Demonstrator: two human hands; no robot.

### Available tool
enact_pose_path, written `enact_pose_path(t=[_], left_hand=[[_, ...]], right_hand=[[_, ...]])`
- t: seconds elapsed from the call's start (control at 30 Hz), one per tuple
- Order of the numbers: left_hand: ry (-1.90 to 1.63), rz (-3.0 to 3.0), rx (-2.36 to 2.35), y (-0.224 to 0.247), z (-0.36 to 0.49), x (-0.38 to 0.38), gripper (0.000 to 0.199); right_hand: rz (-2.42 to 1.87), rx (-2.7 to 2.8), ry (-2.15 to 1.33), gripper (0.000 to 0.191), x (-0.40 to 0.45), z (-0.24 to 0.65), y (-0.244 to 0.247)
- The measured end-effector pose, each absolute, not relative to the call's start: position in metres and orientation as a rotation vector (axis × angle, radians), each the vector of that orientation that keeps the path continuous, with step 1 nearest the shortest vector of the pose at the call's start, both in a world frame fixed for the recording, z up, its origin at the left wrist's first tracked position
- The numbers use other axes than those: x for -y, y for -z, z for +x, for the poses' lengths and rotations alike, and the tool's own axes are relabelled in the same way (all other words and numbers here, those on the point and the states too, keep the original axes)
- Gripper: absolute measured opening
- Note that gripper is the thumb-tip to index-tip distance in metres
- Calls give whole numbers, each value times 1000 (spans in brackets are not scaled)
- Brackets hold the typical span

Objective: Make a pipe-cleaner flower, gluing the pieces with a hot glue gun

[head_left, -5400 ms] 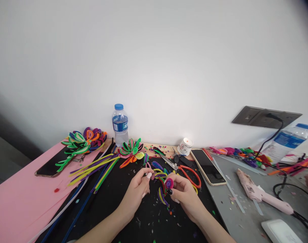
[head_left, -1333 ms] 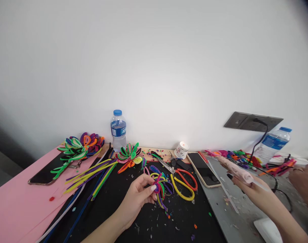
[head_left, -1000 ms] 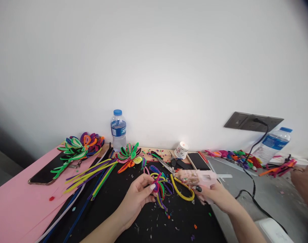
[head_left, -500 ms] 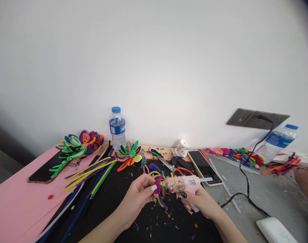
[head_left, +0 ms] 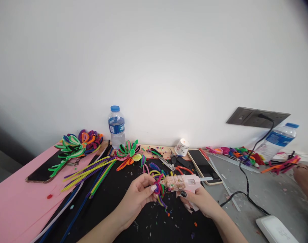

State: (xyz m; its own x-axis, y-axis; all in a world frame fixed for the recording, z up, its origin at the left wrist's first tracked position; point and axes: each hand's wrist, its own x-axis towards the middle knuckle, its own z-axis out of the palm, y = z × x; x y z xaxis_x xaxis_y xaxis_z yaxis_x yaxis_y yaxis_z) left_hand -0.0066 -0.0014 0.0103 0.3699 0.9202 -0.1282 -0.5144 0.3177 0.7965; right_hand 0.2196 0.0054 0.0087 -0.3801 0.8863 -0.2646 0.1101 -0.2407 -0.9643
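Observation:
My left hand pinches a small coil of purple and magenta pipe cleaner between thumb and fingers. Fingers of my right hand wrap round the handle of a pink glue gun, which has a clear glue stick out of its back end. The gun's crusted nozzle points left at the coil and appears to touch it. Looped multicoloured pipe cleaners hang behind and below the coil. Green and pink pipe-cleaner petals lie beyond my left hand.
Pliers, a phone and a paper cup lie behind my hands. A water bottle stands by the wall. A black cord runs at the right to a white power strip. Another person's hand is at the right edge.
The view has shifted very slightly. Both hands keep nearly the same pose, with the coil and the glue gun still held.

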Motion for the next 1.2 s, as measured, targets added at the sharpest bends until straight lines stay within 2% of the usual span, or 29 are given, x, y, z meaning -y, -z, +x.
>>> enact_pose_path(t=[0.87,1.2], left_hand=[[-1054,630,-712,-14,-6,-2,15],[-1010,675,-689,-10,-6,0,12]], right_hand=[[-1234,1465,-1725,40,-5,222,-9],[-1209,1405,-1726,42,-6,220,-7]])
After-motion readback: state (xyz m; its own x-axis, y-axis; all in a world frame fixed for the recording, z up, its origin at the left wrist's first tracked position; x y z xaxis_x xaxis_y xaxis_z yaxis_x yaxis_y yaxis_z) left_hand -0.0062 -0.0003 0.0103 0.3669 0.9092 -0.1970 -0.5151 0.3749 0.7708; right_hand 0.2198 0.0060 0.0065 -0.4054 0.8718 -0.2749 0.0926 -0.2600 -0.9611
